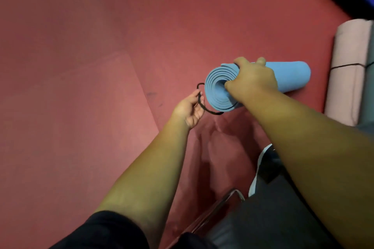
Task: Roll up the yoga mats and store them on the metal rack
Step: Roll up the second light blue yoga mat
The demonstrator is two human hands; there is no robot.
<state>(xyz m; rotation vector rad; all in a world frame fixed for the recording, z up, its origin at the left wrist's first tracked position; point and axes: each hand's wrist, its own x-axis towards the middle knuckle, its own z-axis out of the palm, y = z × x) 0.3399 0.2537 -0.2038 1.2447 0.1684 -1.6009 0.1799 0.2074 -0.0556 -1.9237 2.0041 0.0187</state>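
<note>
Close to the legs, a shiny metal bar (222, 206) is seen low in the view, but whether it is part of the rack cannot be told. A little farther out, a black strap (202, 105) is pinched in the curled fingers of the left hand (189, 108). Its loop is held just beside the near end of the blue mat (291, 75), and part of it seems to touch the bottom edge of the roll. The roll is gripped near that same end by the right hand (253, 81), with the fingers curled over the top and the thumb pressed on the spiral end (the layers there are not quite even). If this grip is let loose before the strap is pulled on, the mat could spring open and would have to be rolled again. The loop could also get caught on the uneven layers, since it is held by one hand only. Farther off, past the far end of the blue roll, a pink mat (348, 70) is lying rolled up with a black band round it.
</note>
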